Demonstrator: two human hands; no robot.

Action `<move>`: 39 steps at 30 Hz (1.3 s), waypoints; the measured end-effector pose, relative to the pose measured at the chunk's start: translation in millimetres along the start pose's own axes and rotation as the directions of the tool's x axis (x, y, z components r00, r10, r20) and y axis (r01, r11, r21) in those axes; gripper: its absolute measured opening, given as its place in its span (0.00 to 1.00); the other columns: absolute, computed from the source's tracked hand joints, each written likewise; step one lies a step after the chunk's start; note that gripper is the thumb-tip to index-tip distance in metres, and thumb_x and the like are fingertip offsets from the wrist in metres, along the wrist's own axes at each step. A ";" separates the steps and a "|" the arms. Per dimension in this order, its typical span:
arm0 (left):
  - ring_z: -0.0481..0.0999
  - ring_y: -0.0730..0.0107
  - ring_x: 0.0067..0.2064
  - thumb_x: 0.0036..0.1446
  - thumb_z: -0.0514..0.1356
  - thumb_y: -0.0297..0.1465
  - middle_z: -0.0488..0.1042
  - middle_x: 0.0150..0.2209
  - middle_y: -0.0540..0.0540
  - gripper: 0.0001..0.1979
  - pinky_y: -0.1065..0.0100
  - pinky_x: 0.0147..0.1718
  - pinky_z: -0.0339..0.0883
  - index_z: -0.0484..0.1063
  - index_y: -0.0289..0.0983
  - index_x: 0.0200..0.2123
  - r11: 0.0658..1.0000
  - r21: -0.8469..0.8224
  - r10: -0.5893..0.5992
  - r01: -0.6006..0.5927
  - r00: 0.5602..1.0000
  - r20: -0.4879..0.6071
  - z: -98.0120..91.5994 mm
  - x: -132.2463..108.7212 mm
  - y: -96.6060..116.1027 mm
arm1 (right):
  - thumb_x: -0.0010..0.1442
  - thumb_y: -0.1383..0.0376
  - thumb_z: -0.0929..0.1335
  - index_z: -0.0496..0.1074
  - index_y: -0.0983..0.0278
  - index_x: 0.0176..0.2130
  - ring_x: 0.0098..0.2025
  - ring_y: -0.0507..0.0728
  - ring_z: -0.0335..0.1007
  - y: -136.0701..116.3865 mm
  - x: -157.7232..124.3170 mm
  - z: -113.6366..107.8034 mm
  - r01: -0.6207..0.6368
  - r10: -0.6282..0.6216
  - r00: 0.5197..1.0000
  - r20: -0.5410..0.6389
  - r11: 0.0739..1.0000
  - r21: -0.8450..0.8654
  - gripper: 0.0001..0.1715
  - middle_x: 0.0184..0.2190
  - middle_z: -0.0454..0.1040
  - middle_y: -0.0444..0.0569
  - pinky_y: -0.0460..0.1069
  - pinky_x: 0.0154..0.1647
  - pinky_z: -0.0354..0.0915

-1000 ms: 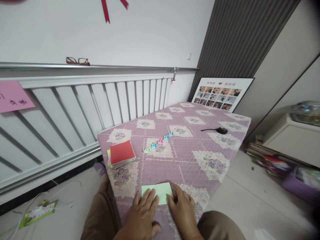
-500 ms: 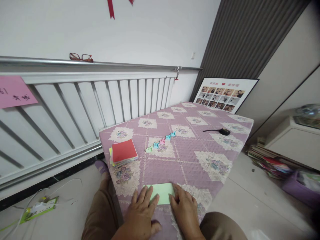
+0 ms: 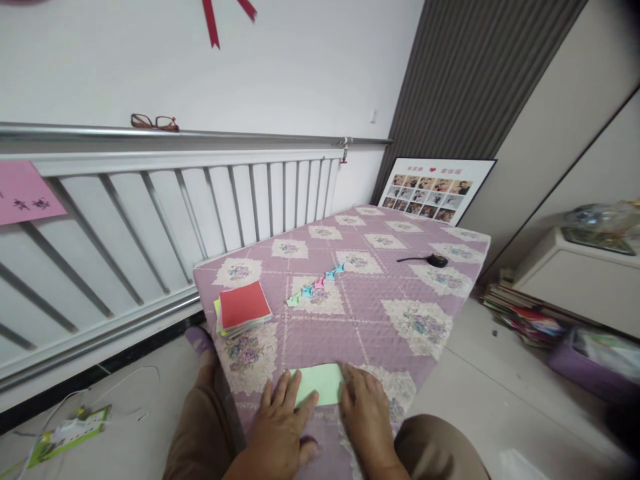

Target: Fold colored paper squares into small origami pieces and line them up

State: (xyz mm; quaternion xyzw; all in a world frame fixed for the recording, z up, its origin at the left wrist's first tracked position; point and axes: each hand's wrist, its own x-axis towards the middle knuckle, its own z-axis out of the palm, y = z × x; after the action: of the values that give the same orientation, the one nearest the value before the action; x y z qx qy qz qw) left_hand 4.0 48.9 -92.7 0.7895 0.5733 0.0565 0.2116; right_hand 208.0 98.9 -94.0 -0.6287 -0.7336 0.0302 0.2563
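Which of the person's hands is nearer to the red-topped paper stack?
Left. The left hand rests on the green sheet, nearer the camera than the stack; the right hand presses the sheet's right edge, farther away.

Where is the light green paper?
In the head view, the light green paper lies at the near edge of the purple table, held flat by the left hand and right hand.

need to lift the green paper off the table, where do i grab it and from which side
Probably its far edge, reached from above. The green paper lies flat on the table with the left hand and right hand on its near corners, so only the far edge is free to pinch.
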 end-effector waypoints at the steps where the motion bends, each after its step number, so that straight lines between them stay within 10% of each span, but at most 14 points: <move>1: 0.32 0.50 0.68 0.51 0.62 0.42 0.33 0.69 0.46 0.40 0.40 0.61 0.27 0.45 0.58 0.64 1.000 0.001 0.002 -0.002 1.000 0.000 -0.1 0.1 0.3 | 0.60 0.63 0.61 0.69 0.63 0.51 0.52 0.64 0.65 0.2 -1.3 0.3 0.041 -0.041 0.999 -0.017 0.999 -0.006 0.20 0.49 0.72 0.55 0.59 0.52 0.58; 8: 0.34 0.49 0.68 0.52 0.60 0.44 0.36 0.69 0.48 0.39 0.40 0.61 0.29 0.46 0.58 0.64 1.000 0.006 0.012 -0.012 1.000 -0.022 -0.2 -0.7 1.0 | 0.60 0.58 0.66 0.54 0.57 0.64 0.66 0.64 0.47 -18.4 -10.3 2.9 0.452 -0.476 0.837 0.271 0.879 0.149 0.36 0.63 0.60 0.53 0.67 0.64 0.42; 15: 0.36 0.48 0.68 0.55 0.57 0.47 0.37 0.69 0.48 0.35 0.40 0.62 0.31 0.50 0.55 0.64 0.998 0.027 0.064 -0.063 0.997 -0.044 4.1 -0.1 -4.0 | 0.60 0.51 0.65 0.47 0.57 0.66 0.68 0.60 0.42 -35.6 -3.7 -4.2 0.361 -0.474 0.729 0.494 0.879 0.311 0.41 0.66 0.50 0.51 0.63 0.67 0.39; 39: 0.34 0.47 0.68 0.51 0.61 0.45 0.33 0.69 0.47 0.42 0.40 0.61 0.30 0.44 0.55 0.65 0.997 0.066 0.047 -0.049 0.998 0.034 0.9 1.0 -7.3 | 0.57 0.49 0.66 0.47 0.62 0.66 0.69 0.64 0.37 -29.9 -2.5 -5.2 0.277 -0.336 0.794 0.507 0.942 0.191 0.47 0.67 0.44 0.54 0.64 0.66 0.39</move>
State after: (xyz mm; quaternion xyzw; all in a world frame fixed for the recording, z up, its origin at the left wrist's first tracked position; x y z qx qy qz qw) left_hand -1.9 51.4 -96.6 0.8105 0.5522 0.0296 0.1929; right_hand 183.2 89.0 -79.4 -0.4535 -0.8650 0.2004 0.0777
